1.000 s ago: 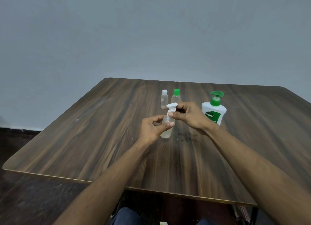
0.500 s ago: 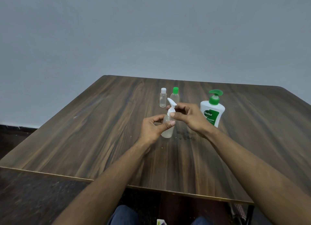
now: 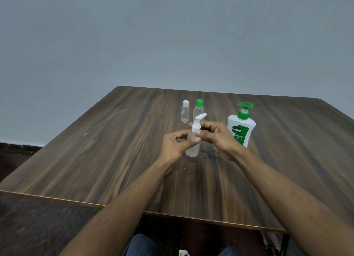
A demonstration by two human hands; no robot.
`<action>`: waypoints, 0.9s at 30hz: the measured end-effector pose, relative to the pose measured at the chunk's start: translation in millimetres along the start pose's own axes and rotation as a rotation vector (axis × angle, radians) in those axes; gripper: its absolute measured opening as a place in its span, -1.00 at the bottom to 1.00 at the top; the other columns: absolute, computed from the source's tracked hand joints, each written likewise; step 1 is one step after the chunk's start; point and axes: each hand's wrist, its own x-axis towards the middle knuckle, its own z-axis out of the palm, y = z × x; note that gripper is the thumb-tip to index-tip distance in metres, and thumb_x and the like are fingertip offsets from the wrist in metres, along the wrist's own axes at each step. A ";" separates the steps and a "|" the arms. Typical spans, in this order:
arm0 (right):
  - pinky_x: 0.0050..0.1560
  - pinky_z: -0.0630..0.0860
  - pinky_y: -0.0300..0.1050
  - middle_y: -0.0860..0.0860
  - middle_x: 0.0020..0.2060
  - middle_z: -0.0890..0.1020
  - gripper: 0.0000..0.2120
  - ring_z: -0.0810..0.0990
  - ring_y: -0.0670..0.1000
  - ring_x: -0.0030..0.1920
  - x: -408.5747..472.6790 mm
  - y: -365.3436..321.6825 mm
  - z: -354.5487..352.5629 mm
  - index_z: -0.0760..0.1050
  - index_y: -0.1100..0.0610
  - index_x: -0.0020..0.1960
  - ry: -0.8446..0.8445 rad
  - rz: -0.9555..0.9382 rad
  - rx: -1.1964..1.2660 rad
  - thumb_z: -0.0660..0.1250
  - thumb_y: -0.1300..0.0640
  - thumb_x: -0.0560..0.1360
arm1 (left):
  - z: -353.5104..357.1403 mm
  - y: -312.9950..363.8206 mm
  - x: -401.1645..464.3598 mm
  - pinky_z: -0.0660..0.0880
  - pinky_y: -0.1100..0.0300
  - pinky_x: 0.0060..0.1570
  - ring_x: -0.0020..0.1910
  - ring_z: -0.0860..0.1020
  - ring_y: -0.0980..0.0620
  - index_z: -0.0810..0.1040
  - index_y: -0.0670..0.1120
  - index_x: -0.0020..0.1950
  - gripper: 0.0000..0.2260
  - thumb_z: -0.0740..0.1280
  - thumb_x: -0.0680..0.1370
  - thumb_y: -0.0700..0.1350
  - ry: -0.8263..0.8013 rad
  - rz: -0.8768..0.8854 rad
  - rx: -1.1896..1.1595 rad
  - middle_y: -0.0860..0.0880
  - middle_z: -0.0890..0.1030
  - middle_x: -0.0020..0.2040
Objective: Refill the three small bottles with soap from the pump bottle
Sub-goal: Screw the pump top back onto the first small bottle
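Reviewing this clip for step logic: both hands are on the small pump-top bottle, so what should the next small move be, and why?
Probably keep unscrewing: the left hand grips the small bottle, the right hand pinches its white pump top, which is on, so no soap from the Dettol bottle can enter yet.

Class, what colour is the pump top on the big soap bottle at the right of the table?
Green, on the white pump bottle, seen in the head view.

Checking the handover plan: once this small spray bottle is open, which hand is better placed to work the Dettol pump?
Right hand: the Dettol pump bottle stands just beyond it, while the left hand grips the spray bottle.
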 end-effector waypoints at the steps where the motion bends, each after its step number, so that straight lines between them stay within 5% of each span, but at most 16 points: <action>1: 0.22 0.57 0.04 0.18 0.05 0.71 -0.87 0.68 0.12 0.11 0.9 0.4 1.4 0.66 0.25 0.06 0.049 -0.012 -0.006 0.43 0.30 0.52 | 1.0 0.4 0.3 0.61 -0.16 -0.05 -0.25 0.62 0.03 0.72 0.09 -0.10 -0.75 0.58 0.26 0.08 0.005 0.010 0.009 -0.02 0.66 -0.32; 3: 0.03 0.60 -0.04 0.08 -0.18 0.70 -0.94 0.66 0.00 -0.10 2.6 0.3 8.1 0.64 0.24 -0.11 0.169 -0.030 -0.004 0.50 0.34 0.45 | 5.6 0.9 0.0 0.58 -0.24 -0.10 -0.28 0.54 -0.10 0.71 0.14 -0.12 -0.77 0.57 0.26 0.07 0.036 0.050 0.024 -0.12 0.59 -0.36; 6: -0.10 0.56 0.01 0.01 -0.33 0.60 -0.76 0.59 0.03 -0.21 6.3 -0.7 19.3 0.50 0.19 -0.24 0.299 -0.028 -0.013 0.58 0.31 0.38 | 12.8 0.6 -1.0 0.45 -0.11 -0.21 -0.33 0.33 -0.13 0.70 0.22 -0.12 -0.79 0.56 0.26 0.09 0.085 0.091 0.001 -0.20 0.37 -0.40; 12: 0.25 0.58 0.06 0.12 0.09 0.68 -0.59 0.66 0.09 0.16 -1.8 0.2 8.1 0.56 0.16 0.24 0.053 0.010 0.088 0.54 0.11 0.44 | 6.3 5.0 -2.3 0.59 -0.05 -0.16 -0.29 0.59 -0.06 0.71 0.12 -0.12 -0.84 0.55 0.32 0.00 0.049 0.055 -0.009 -0.11 0.64 -0.33; 18: 0.19 0.57 0.00 0.16 -0.06 0.69 -0.91 0.66 0.05 0.01 -0.5 -4.3 3.6 0.64 0.24 0.03 0.101 -0.028 0.047 0.40 0.33 0.54 | 2.7 8.0 -1.9 0.63 -0.11 -0.13 -0.21 0.64 -0.09 0.69 -0.05 0.00 -0.72 0.56 0.31 -0.05 0.036 0.000 -0.015 -0.24 0.67 -0.19; 22: -0.05 0.54 -0.11 0.05 -0.24 0.64 -0.85 0.60 -0.02 -0.20 4.9 -10.0 10.4 0.56 0.23 -0.14 0.182 -0.032 0.008 0.50 0.38 0.43 | 4.7 6.0 -0.4 0.64 0.01 -0.17 -0.27 0.66 0.02 0.68 0.04 -0.05 -0.80 0.55 0.37 -0.14 0.042 0.021 -0.001 -0.01 0.69 -0.32; 27: -0.02 0.54 -0.27 0.04 -0.06 0.66 -0.77 0.63 -0.09 -0.05 3.2 -12.4 3.4 0.58 0.28 0.16 0.055 -0.013 0.006 0.44 0.32 0.51 | 2.7 5.6 -2.5 0.63 0.16 -0.28 -0.29 0.67 0.08 0.69 0.01 -0.06 -0.81 0.55 0.35 -0.10 0.013 0.006 -0.029 0.02 0.69 -0.31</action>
